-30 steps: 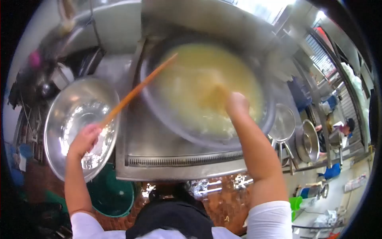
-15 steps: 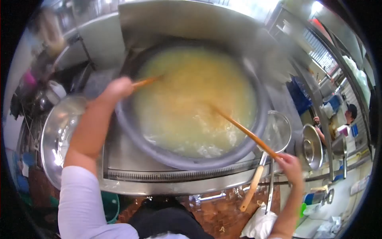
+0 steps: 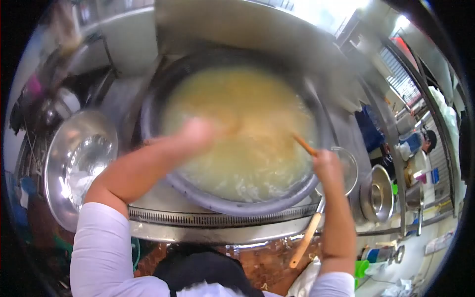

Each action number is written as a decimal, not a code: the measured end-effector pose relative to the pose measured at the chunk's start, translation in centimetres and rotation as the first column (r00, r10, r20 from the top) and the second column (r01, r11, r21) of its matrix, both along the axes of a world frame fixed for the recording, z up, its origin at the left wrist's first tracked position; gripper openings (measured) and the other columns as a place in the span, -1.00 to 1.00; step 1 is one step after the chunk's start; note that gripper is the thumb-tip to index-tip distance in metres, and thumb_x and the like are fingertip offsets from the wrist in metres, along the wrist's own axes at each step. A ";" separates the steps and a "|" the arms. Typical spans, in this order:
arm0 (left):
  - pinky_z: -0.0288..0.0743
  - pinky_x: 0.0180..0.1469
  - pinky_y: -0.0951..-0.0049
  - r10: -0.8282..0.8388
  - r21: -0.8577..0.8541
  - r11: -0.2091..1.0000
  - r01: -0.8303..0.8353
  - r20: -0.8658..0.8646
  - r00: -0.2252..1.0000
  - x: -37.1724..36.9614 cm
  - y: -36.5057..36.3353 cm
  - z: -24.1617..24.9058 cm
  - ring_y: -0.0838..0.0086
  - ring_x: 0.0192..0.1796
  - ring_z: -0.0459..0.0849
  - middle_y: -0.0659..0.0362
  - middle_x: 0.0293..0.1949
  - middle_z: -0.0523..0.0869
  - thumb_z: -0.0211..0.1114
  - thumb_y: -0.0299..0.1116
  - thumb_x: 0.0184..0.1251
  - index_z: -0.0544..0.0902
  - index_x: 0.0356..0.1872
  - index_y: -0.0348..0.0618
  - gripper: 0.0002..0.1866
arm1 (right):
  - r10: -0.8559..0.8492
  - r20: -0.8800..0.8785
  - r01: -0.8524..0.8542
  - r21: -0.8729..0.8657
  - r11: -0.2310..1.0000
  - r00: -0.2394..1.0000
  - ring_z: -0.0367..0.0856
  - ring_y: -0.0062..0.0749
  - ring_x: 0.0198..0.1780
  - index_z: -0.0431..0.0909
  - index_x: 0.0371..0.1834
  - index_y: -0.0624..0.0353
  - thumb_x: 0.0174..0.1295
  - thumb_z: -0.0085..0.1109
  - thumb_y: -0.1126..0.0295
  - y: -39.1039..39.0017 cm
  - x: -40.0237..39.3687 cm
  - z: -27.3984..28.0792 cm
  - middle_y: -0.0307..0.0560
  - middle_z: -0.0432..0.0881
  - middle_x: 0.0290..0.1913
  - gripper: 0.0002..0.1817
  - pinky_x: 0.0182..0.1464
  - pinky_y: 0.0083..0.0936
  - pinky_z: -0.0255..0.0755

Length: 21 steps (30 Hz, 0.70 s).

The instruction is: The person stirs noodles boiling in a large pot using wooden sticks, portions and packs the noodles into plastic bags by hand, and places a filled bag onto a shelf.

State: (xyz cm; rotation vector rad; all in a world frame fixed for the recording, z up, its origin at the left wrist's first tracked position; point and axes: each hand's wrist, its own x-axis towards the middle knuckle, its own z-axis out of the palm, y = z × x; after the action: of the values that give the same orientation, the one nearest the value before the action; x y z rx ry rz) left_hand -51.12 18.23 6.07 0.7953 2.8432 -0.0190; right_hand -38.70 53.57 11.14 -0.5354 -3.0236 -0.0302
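Observation:
A large wok (image 3: 170, 184) full of cloudy yellowish liquid (image 3: 247, 168) stands in front of me, and steam blurs its far side. My left hand (image 3: 200, 131) reaches over the liquid, smeared by motion. It is closed on a wooden stick (image 3: 228, 129), whose blurred length fades into the liquid. My right hand (image 3: 327, 161), above the wok's right rim, is wrapped round a second wooden stick (image 3: 304, 144). That stick slants down to the left, with its lower end in the liquid.
At the left stands a wide steel bowl (image 3: 62, 148). A round strainer (image 3: 349, 171) with a wooden handle (image 3: 305, 240) rests right of the wok. A steel pan (image 3: 377, 194) is farther right, with a person (image 3: 428, 141) in the background. A slotted drain (image 3: 222, 219) edges the stove.
My left hand has swung from the wok's left rim in over the liquid with its stick. My right hand has moved up and forward, pushing its stick farther out.

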 end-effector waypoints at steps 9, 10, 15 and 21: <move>0.63 -0.12 0.17 -0.007 -0.150 0.988 0.030 0.154 0.988 6.9 -3.5 2.7 0.24 -0.10 0.74 0.12 -0.19 0.74 0.14 -0.34 0.29 0.57 -0.03 -0.08 -0.75 | 0.045 0.233 -0.082 0.152 0.985 0.971 0.68 0.02 -0.20 0.41 0.26 -0.08 0.32 -0.05 0.31 -5.8 7.4 -1.9 0.05 0.66 -0.25 -0.58 -0.15 -0.13 0.55; 0.63 -0.13 0.15 -0.006 -0.111 0.993 0.026 0.176 0.984 7.5 -4.6 2.9 0.22 -0.11 0.74 0.12 -0.19 0.74 0.14 -0.34 0.29 0.57 -0.03 -0.07 -0.75 | 0.029 0.263 -0.075 0.169 0.983 0.964 0.68 0.01 -0.22 0.41 0.26 -0.11 0.31 -0.01 0.31 -6.4 10.3 0.1 0.04 0.65 -0.28 -0.58 -0.15 -0.13 0.54; 0.62 -0.18 0.12 0.005 -0.091 0.996 0.014 0.205 0.979 10.6 -10.1 3.6 0.15 -0.16 0.73 0.06 -0.25 0.73 0.14 -0.31 0.29 0.57 -0.06 -0.08 -0.76 | 0.006 0.180 -0.018 0.068 0.998 0.984 0.63 0.00 -0.27 0.52 0.20 -0.16 0.10 0.24 0.33 -10.9 21.3 14.4 0.06 0.64 -0.34 -0.49 -0.19 -0.14 0.50; 0.57 -0.18 0.08 0.028 -0.058 0.998 -0.009 0.324 0.946 13.1 -16.8 5.5 0.06 -0.21 0.70 -0.01 -0.30 0.71 0.14 -0.17 0.32 0.58 -0.08 -0.11 -0.72 | 0.246 0.303 -0.237 -0.066 0.969 0.921 0.65 0.01 -0.26 0.62 0.06 0.00 0.07 0.26 0.33 -8.4 17.1 16.2 0.11 0.67 -0.29 -0.59 -0.21 -0.16 0.49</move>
State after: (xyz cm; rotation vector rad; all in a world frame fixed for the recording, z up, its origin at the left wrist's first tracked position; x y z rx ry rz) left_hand -38.05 1.46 11.61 0.6879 2.5270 0.0320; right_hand -21.64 45.14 27.30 -0.1645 -3.3781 -0.0634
